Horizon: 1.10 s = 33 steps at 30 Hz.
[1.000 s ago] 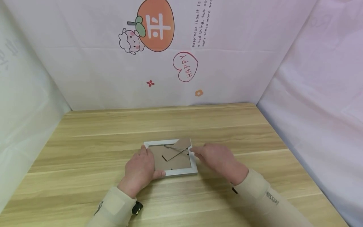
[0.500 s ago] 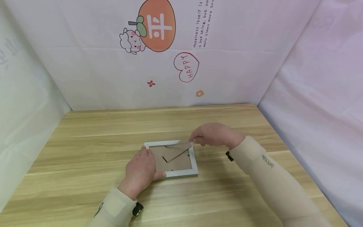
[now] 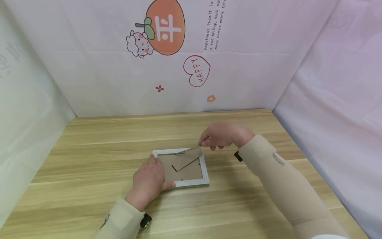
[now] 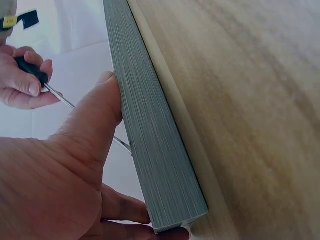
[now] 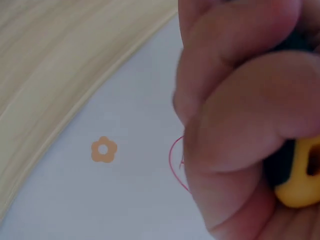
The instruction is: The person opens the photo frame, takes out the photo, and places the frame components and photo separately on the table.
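Grips a picture frame [image 3: 194, 182] with the left hand [image 3: 148, 181], a screwdriver [image 4: 31, 71] with the right hand [image 3: 225, 135].
Clamps the frame's left end, back upward, midway between the left and right edges of the desk [image 3: 89, 159]. Wraps the right fingers [image 5: 235, 110] round the handle [image 5: 297, 192], slanting the shaft [image 4: 59, 96] over the brown flap [image 3: 191, 158] to the frame's far rim [image 3: 171, 151], short of the desk's far edge and the printed cloth [image 3: 113, 89].

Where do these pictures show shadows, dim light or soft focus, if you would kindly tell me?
Head view: a soft shadow on the table beneath the right sleeve; left wrist view: fine lines clear on the picture frame, but the table's grain looks smeared; right wrist view: dim overall, with the close fingers looking soft.
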### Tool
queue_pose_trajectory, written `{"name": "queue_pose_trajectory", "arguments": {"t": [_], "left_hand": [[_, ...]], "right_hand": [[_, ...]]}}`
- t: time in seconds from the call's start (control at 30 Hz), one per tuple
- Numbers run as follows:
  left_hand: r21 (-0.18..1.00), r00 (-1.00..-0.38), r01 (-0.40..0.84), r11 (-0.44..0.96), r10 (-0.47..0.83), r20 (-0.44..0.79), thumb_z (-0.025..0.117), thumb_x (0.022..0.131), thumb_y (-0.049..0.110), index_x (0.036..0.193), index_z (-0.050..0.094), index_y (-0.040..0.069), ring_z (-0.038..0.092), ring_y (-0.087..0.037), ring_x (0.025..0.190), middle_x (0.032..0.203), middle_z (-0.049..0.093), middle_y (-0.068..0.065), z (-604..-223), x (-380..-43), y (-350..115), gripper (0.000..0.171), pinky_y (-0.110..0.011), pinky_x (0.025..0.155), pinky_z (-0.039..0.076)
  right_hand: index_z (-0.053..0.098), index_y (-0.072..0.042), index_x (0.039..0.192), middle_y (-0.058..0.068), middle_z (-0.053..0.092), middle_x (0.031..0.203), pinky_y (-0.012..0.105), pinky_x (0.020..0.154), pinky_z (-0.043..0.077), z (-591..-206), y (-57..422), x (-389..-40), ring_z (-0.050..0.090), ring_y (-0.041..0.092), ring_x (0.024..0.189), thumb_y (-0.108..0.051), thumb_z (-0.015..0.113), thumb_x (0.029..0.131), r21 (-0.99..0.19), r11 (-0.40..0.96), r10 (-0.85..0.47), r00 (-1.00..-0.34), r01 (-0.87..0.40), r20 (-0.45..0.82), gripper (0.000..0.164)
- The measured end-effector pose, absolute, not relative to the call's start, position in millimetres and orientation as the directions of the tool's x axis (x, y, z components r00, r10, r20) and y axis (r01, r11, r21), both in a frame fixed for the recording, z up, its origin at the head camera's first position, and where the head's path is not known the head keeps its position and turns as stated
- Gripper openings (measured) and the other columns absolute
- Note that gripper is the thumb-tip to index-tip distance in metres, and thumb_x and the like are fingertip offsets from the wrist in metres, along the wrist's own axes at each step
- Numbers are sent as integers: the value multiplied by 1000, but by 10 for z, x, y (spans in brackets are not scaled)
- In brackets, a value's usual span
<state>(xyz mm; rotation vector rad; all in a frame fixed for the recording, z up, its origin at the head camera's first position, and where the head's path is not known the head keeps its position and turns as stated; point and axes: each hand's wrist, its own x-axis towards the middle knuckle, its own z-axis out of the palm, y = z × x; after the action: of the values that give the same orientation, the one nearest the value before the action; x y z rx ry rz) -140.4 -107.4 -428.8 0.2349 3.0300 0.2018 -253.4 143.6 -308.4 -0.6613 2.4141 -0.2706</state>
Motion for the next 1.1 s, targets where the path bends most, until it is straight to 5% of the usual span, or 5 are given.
{"name": "queue_pose_trajectory", "arguments": {"t": [0.13, 0.3, 0.53, 0.73, 1.1], "left_hand": [[137, -983, 148, 979, 161, -90, 69, 72, 70, 140, 40, -13, 48, -46, 124, 149, 33, -35, -4300, -1407, -1066, 112, -54, 74, 56], [141, -983, 147, 979, 160, -89, 69, 71, 70, 140, 40, -14, 48, -48, 122, 149, 33, -35, -4295, -1405, -1085, 112, -54, 72, 56], [147, -982, 148, 978, 163, -99, 69, 71, 70, 140, 40, -14, 45, -47, 126, 149, 32, -36, -4292, -1379, -1105, 112, -55, 75, 55], [152, -982, 143, 978, 160, -103, 70, 71, 69, 140, 40, -14, 47, -47, 124, 149, 32, -36, -4288, -1362, -1082, 112, -56, 76, 54], [153, -983, 145, 977, 160, -91, 71, 71, 69, 139, 41, -14, 51, -46, 119, 147, 36, -36, -4301, -1357, -1075, 112, -54, 73, 55]], "right_hand": [[68, -27, 122, -5, 69, 104, 38, 82, 51, -3188, 1523, -2319, 62, 11, 84, -31, 53, 99, -290, 816, -577, -723, -500, -379, 27], [69, -22, 122, -8, 68, 118, 40, 92, 49, -3252, 1657, -2088, 62, 9, 101, -29, 56, 98, -230, 787, -615, -756, -573, -223, 28], [71, -24, 119, -12, 71, 104, 33, 76, 53, -3461, 1716, -1818, 62, 2, 87, -31, 60, 95, -172, 776, -625, -778, -607, -72, 27], [71, -25, 118, -13, 60, 77, 23, 53, 42, -3650, 1685, -1685, 48, 2, 66, -27, 65, 91, -136, 774, -621, -783, -618, 23, 27], [75, -28, 104, -11, 60, 74, 24, 45, 38, -3656, 1583, -1705, 49, 3, 63, -20, 67, 88, -40, 773, -620, -767, -633, 169, 20]]}}
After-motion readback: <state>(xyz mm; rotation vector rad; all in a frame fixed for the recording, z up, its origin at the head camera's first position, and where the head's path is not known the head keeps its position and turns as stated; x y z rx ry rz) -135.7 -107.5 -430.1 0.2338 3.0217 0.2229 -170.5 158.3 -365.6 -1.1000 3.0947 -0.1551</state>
